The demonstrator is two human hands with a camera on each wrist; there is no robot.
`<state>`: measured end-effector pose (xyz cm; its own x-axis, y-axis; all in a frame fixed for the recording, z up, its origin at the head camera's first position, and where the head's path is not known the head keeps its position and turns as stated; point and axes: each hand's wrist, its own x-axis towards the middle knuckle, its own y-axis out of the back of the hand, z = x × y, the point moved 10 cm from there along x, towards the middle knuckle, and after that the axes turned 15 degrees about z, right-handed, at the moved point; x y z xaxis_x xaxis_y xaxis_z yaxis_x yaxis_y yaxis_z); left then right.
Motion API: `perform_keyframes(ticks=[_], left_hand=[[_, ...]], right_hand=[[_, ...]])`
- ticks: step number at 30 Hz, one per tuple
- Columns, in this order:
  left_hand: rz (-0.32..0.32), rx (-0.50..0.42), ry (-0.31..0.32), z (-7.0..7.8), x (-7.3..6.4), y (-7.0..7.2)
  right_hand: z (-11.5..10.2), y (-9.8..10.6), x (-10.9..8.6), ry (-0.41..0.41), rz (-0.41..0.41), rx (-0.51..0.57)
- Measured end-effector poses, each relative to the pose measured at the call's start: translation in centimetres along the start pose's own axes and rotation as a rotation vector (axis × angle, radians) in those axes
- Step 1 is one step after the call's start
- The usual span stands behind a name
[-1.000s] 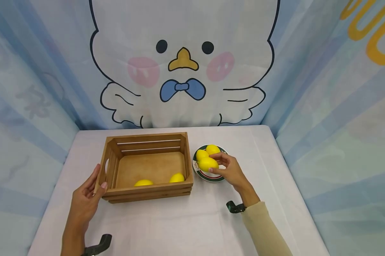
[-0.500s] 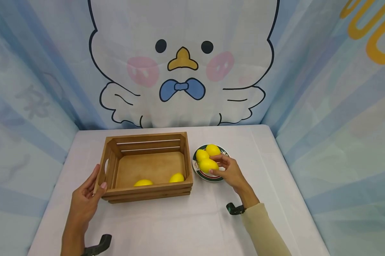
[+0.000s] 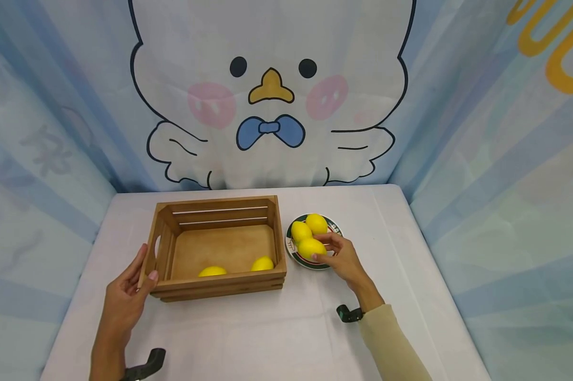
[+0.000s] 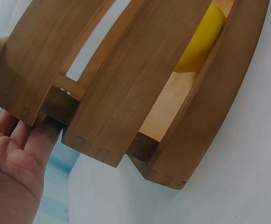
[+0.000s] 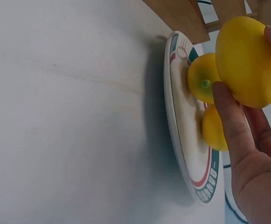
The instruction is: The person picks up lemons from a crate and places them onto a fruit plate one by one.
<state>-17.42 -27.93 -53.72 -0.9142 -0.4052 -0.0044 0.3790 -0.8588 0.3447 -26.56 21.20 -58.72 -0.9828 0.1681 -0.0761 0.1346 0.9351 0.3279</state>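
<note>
My right hand (image 3: pixel 346 260) pinches a yellow lemon (image 5: pixel 247 60) between thumb and fingertips, at the near side of a round plate (image 3: pixel 321 266) with a green and red rim. In the right wrist view the held lemon appears raised over the plate. Two more lemons lie on that plate, one at the back (image 3: pixel 316 224) and one to the left (image 3: pixel 300 232). At the left, my left hand (image 3: pixel 126 296) grips the near left corner of a slatted wooden crate (image 3: pixel 220 286), thumb on the near side. Inside the crate lie two lemons, one left (image 3: pixel 213 271), one right (image 3: pixel 262 263), partly hidden by its front wall.
Crate and plate stand side by side, close together, on a table with a white cloth (image 3: pixel 248 338). Printed fabric curtains (image 3: pixel 272 159) hang behind and along both sides of the table. Dark camera mounts (image 3: pixel 348 314) sit on both wrists.
My right hand and its lemon have shifted very slightly toward me over the plate. The left hand and crate have stayed in place.
</note>
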Motion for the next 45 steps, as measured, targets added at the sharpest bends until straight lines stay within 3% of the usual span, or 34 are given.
perform_keyframes(ticks=[9, 19, 28, 45], left_hand=[[0.002, 0.015, 0.011, -0.1, 0.0, 0.0], [-0.001, 0.015, 0.02, -0.4, 0.0, -0.1], [0.006, 0.003, 0.013, -0.3, 0.1, -0.1], [0.023, 0.027, 0.032, -0.5, 0.1, 0.0]], right_hand=[[0.1, -0.3, -0.1, 0.018, 0.013, -0.011], [1.1, -0.2, -0.2, -0.015, 0.037, -0.016], [2.5, 0.4, -0.2, -0.046, 0.07, -0.08], [2.3, -0.1, -0.3, -0.014, 0.111, -0.174]])
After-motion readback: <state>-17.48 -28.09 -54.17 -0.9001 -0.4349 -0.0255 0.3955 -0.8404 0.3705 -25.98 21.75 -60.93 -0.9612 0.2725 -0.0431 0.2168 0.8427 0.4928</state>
